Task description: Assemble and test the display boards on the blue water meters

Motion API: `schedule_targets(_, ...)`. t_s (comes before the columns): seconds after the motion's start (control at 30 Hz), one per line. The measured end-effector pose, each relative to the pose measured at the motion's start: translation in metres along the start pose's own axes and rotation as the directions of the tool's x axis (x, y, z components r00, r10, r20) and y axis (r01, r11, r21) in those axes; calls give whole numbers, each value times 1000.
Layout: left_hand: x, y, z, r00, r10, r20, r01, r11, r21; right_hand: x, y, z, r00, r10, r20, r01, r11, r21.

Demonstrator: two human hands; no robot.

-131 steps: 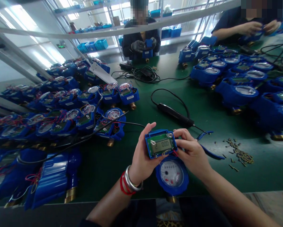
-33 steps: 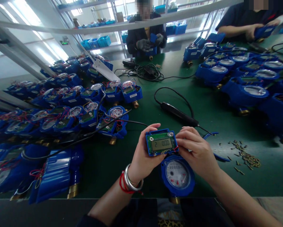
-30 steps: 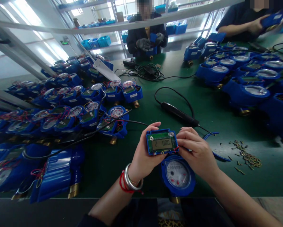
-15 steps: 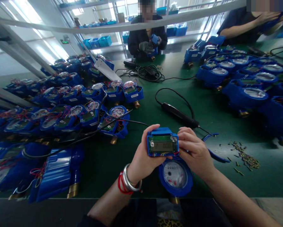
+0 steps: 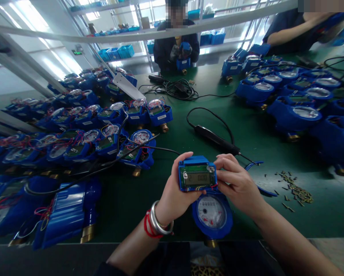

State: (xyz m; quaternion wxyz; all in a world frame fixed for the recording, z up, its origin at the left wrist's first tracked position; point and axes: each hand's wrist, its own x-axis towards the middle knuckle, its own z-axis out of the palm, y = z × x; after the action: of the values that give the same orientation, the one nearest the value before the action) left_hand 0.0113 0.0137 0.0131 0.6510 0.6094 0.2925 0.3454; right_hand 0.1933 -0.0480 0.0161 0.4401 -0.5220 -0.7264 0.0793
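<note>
A blue display housing with a green circuit board and a lit-grey screen is held up over the table's front part. My left hand wraps its left side and underside, thumb along the upper left edge. My right hand has its fingers bent against the housing's right side, partly hidden behind it. Just below sits a round blue water meter with a white dial and a brass fitting at the table's front edge. Red and yellow wires show along the housing's lower edge.
Rows of blue meters fill the left, with others at the right. A black electric screwdriver lies beyond my hands. Screws and blue cutters lie to the right. A gloved person sits opposite; another person is at back right.
The view has shifted slightly. My hands hold the housing almost as before. The person opposite has brought both gloved hands together around a blue part.
</note>
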Motion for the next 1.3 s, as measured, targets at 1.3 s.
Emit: schedule_targets(1.3,-2,2,12,963,73,-259,-24,982,185,-18,-36,17,911,368,-186,-342,926,157)
